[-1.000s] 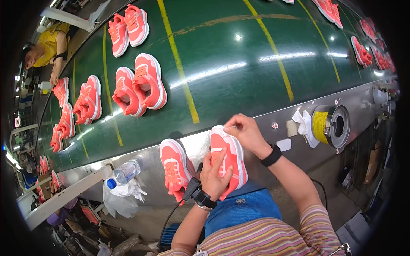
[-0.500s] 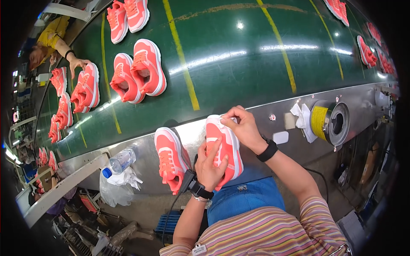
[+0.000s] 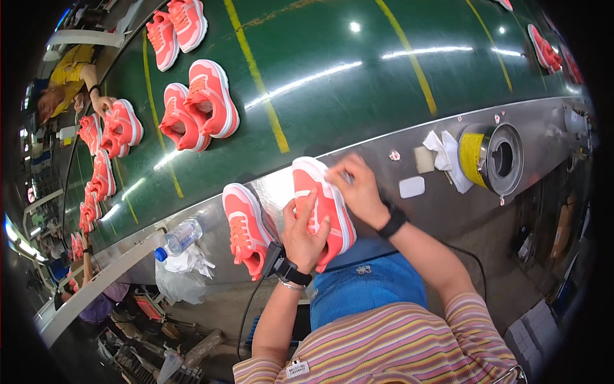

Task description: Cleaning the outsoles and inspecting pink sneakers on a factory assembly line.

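A coral-pink sneaker (image 3: 326,217) with a white sole rests on the metal ledge in front of me, its toe pointing away. My left hand (image 3: 306,233) grips it, fingers laid across the laces and the thumb along its right side. Beside the toe's right edge is my right hand (image 3: 355,185), slightly blurred, its thumb and fingertips drawn together in a pinch. Whatever may be between those fingertips is too small to make out. The matching sneaker (image 3: 246,224) stands just left of my left hand, untouched.
Beyond the ledge runs a green conveyor belt (image 3: 332,115) carrying several pairs of sneakers. On the ledge lie a metal can (image 3: 502,160), white paper (image 3: 448,160), a white pad (image 3: 412,187) and a plastic bottle (image 3: 182,238). A co-worker's hand (image 3: 102,104) touches shoes at the far left.
My right hand has come off the sneaker's toe and moved to its right side. My left hand keeps its grip. The co-worker's hand has shifted slightly left, and the whole view has turned a little.
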Demonstrator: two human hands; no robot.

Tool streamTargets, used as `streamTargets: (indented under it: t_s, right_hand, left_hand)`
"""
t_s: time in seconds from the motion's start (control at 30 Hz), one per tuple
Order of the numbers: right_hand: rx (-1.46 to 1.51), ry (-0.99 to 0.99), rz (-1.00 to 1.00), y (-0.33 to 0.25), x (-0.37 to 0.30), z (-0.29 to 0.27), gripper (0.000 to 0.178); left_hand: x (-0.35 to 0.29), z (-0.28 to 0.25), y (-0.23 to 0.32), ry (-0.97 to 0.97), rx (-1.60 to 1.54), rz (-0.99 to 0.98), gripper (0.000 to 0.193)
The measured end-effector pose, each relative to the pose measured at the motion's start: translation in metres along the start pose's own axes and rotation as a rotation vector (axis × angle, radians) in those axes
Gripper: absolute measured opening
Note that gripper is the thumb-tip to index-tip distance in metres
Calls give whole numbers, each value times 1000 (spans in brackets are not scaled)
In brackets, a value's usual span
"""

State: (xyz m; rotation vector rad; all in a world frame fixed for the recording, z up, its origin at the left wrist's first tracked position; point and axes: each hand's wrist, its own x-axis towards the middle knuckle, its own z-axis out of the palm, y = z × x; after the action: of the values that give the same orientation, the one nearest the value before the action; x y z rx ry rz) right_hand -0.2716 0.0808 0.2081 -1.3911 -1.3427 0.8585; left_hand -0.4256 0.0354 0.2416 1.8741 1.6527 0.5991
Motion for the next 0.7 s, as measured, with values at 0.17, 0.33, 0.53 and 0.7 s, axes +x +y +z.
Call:
streamTargets:
  t_s: [0.17,0.33,0.53,0.7]
  right_hand:
    - [138,38,181,2,-24,1,10]
    - [146,-35,204,4,-64,-12,7]
    - [108,-112,130,1,-71,-20,6]
    - [-46,-150,-12,-6,-89,-22,3]
  left_hand:
    - [-2,-2,6,-34,-54,-64,59]
    - [-2,-3,3,-22,-24,-41,59]
    - [-2,0,0,37,-4,34,59]
    - [0,0,1,31,-35,9,58]
